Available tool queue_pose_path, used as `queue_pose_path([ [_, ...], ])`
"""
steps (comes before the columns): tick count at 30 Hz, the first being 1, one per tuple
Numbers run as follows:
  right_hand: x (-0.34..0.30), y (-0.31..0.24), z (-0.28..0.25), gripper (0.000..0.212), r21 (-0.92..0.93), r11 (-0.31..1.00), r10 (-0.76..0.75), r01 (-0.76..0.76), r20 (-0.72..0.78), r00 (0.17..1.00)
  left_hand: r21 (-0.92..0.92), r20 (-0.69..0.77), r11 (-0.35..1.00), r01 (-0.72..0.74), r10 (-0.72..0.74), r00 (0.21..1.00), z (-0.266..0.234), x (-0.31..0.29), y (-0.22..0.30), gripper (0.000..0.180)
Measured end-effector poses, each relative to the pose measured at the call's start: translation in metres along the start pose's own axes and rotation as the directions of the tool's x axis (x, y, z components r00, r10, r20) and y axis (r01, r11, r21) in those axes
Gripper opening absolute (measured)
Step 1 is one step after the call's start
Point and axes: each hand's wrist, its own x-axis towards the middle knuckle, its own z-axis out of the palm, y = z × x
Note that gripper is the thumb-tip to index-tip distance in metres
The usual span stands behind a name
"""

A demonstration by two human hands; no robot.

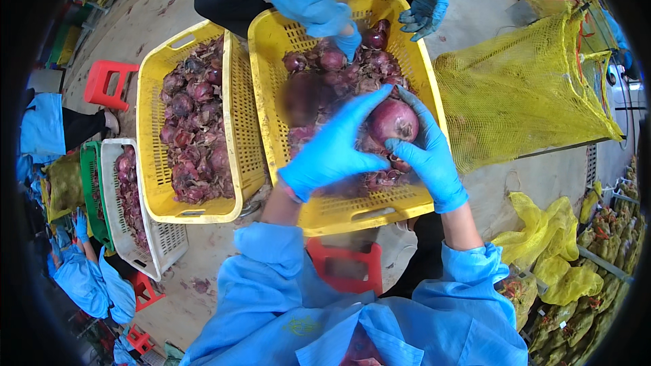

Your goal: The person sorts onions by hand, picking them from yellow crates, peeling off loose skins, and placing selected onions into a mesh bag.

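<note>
Over a yellow plastic basket point(268, 105) of red onions and loose skins, my right hand point(437, 166) in a blue glove grips a large red onion point(392, 123) between thumb and fingers. My left hand point(336, 149), gloved too, is spread beside it. Its fingertips come close to the onion's top; whether they touch it I cannot tell. A blurred, dark, round shape point(302, 98), perhaps an onion, shows left of my left hand. Across from me, a co-worker's gloved hand point(348, 42) reaches into the same basket; the other hand point(427, 3) hangs at its far right rim.
A second yellow basket point(154, 156) with onions and skins stands to the left, then a white basket point(163, 251) and a green one point(90, 190). A yellow mesh sack point(522, 88) stretches at right. Red stools point(108, 83) and other workers point(88, 285) are around; filled sacks point(603, 264) line the right.
</note>
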Motion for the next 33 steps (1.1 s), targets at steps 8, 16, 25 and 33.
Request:
queue_pose_path([
  [8, 0.0, 0.001, 0.015, 0.075, 0.115, 0.993, 0.009, -0.015, 0.059, 0.998, 0.037, -0.107, 0.999, 0.026, -0.022, 0.994, -0.003, -0.004, -0.002, 0.084],
  [16, 0.004, 0.016, 0.015, 0.068, -0.025, 0.999, -0.022, 0.022, -0.015, 1.0, -0.173, -0.107, 0.982, 0.078, -0.097, 0.99, 0.009, 0.002, -0.018, 0.078],
  [25, -0.004, -0.12, -0.127, 0.067, -0.533, 0.839, -0.439, 0.109, -0.545, 0.715, -0.088, -0.175, 0.925, 0.369, -0.379, 0.909, -0.002, 0.004, -0.022, 0.026],
  [33, 0.047, -0.24, -0.339, 0.064, -0.823, 0.102, -0.728, -0.559, -0.445, 0.522, 0.596, -0.13, 0.751, 0.285, -0.26, 0.957, -0.021, -0.01, -0.057, 0.043],
])
